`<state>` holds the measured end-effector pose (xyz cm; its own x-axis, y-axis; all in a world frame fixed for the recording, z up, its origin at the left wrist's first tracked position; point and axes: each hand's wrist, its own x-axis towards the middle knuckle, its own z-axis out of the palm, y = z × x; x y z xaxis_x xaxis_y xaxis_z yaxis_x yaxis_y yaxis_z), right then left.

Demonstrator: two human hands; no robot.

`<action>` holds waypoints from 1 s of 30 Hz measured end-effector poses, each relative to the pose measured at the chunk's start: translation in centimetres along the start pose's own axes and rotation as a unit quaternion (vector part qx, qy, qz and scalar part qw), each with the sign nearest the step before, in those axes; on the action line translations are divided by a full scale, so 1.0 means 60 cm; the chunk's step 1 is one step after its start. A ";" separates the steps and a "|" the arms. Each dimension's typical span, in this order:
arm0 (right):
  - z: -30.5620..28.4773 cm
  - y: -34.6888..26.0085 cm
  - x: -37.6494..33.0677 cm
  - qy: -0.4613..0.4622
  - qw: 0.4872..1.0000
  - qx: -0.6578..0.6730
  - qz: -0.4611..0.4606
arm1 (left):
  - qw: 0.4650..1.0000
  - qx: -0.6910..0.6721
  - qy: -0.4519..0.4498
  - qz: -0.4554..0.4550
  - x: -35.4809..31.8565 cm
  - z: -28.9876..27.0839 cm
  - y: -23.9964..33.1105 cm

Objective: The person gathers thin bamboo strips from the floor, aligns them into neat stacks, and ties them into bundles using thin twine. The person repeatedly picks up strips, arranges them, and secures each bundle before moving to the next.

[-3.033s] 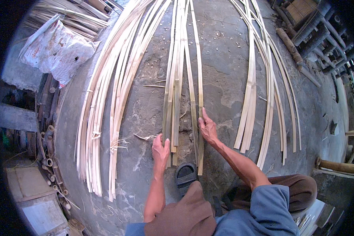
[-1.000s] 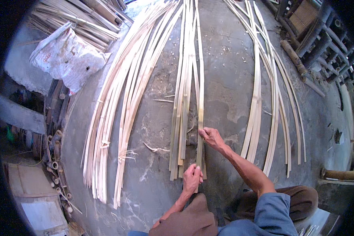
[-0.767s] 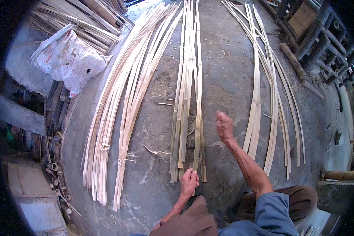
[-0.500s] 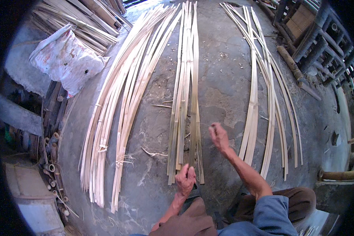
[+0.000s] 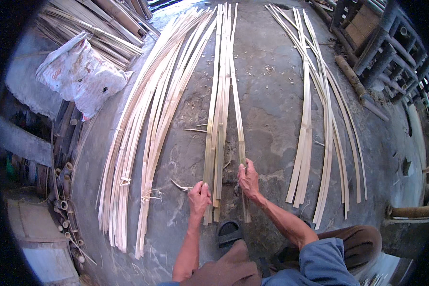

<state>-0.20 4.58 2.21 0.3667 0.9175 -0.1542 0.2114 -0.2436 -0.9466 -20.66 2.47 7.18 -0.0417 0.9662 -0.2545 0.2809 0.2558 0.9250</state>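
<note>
Long pale bamboo strips (image 5: 219,114) lie lengthwise on the floor in front of me, their near ends short of my feet. My right hand (image 5: 249,180) is closed around a single bamboo strip (image 5: 238,124) at the right of this middle group, a little apart from the others. At the group's left edge, my left hand (image 5: 199,198) is closed, thumb against the fingers, touching or nearly touching the outermost strip. Whatever it may hold is hidden. A thin curled sliver (image 5: 180,186) lies just left of that hand.
Tied bundles of strips (image 5: 128,143) lie to the left, loose strips (image 5: 306,124) to the right. A white sack (image 5: 83,76) and stacked bamboo (image 5: 95,33) stand far left. A dark frame (image 5: 386,52) and a bamboo pole (image 5: 352,78) are far right. My sandal (image 5: 229,232) is near.
My left hand has moved left and forward to the middle group's left edge. My right hand has come left and nearer and taken hold of a strip, which now lies apart to the right.
</note>
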 end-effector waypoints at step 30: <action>0.071 -0.012 -0.018 -0.098 0.993 0.018 0.055 | 0.992 0.094 -0.080 -0.033 0.039 0.018 0.004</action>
<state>-4.63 5.09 1.85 0.2009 0.9307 -0.3058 0.1467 -0.3373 -0.9299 -19.64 4.73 6.48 0.0827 0.9258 -0.3689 0.4578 0.2935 0.8392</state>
